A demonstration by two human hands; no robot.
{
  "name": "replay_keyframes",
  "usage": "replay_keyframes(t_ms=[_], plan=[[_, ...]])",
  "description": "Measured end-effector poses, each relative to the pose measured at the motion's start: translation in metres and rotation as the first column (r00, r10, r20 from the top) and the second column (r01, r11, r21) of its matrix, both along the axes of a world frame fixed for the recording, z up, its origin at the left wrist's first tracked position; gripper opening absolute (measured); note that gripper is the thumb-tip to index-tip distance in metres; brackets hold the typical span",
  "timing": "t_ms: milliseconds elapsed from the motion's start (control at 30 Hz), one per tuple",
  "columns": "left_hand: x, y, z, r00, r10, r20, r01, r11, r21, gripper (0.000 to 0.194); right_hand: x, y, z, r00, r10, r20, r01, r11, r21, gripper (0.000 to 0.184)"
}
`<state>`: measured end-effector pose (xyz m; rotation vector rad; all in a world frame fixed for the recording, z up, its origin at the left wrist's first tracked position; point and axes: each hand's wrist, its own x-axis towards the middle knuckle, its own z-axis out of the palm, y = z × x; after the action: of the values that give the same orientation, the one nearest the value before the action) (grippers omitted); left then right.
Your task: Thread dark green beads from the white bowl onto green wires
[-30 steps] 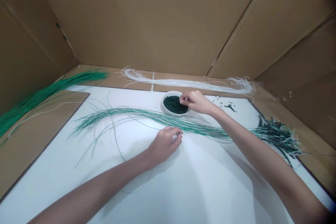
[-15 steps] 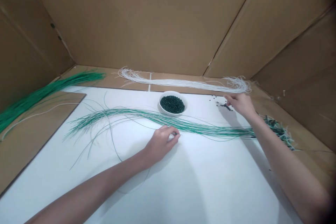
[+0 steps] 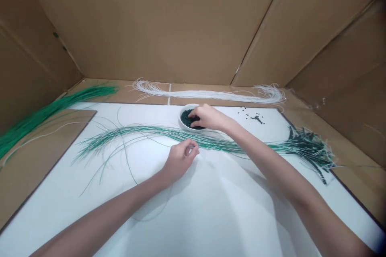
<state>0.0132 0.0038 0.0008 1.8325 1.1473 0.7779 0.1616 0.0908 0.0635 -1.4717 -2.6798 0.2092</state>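
Note:
My left hand is pinched just in front of a long bundle of green and white strands. A thin green strand loops up from the white board to it, and its tip at the fingers is too fine to make out. My right hand reaches into a white bowl, thumb and fingers apart among small dark green beads. That hand hides the bowl's right side. Beaded strand ends fan out at the bundle's right end.
Loose dark beads lie on the white board, right of the bowl. A white strand bundle runs along the back. Loose green strands lie at the left. Cardboard walls enclose the back and sides.
My right hand has moved left from the loose beads into the bowl. Its arm now crosses over the strand bundle. My left hand stays pinched in nearly the same place.

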Motion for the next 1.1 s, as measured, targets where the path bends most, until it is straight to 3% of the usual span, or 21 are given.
replay_keyframes(t_ms=[100, 333, 567, 700, 800, 900, 967, 1033, 1100], plan=[[-0.001, 0.002, 0.001, 0.995, 0.026, 0.101, -0.014, 0.994, -0.112, 0.026, -0.007, 0.008, -0.005, 0.995, -0.062, 0.081, 0.065, 0.997, -0.040, 0.013], [-0.002, 0.002, -0.002, 0.969, 0.033, 0.244, 0.000, 0.991, -0.134, 0.034, -0.006, 0.004, -0.003, 0.989, -0.124, 0.085, 0.123, 0.992, 0.016, 0.016], [-0.002, 0.006, -0.006, 0.929, 0.050, 0.367, 0.026, 0.980, -0.199, 0.031, 0.004, 0.010, -0.009, 0.986, -0.098, -0.133, 0.105, 0.993, 0.048, 0.021], [0.000, 0.010, -0.012, 0.873, 0.092, 0.478, 0.063, 0.952, -0.298, 0.036, 0.012, -0.002, -0.010, 0.923, -0.149, -0.354, 0.192, 0.977, 0.088, 0.015], [0.000, 0.012, -0.014, 0.854, 0.087, 0.513, 0.086, 0.949, -0.304, 0.036, 0.018, -0.033, -0.012, 0.815, -0.155, -0.559, 0.286, 0.946, 0.154, 0.015], [0.000, 0.013, -0.013, 0.854, 0.068, 0.516, 0.099, 0.952, -0.290, 0.031, 0.021, -0.076, -0.026, 0.630, -0.133, -0.765, 0.336, 0.935, 0.114, 0.016], [-0.001, 0.012, -0.012, 0.874, 0.063, 0.481, 0.079, 0.960, -0.269, 0.026, 0.020, -0.101, -0.040, 0.481, -0.226, -0.847, 0.317, 0.946, -0.073, 0.014], [-0.002, 0.010, -0.010, 0.908, 0.048, 0.416, 0.058, 0.969, -0.238, 0.022, 0.017, -0.118, -0.055, 0.298, -0.385, -0.874, 0.279, 0.910, -0.306, 0.010], [-0.001, 0.007, -0.008, 0.939, 0.024, 0.344, 0.050, 0.978, -0.204, 0.020, 0.013, -0.125, -0.066, 0.110, -0.490, -0.865, 0.213, 0.861, -0.461, 0.010]])
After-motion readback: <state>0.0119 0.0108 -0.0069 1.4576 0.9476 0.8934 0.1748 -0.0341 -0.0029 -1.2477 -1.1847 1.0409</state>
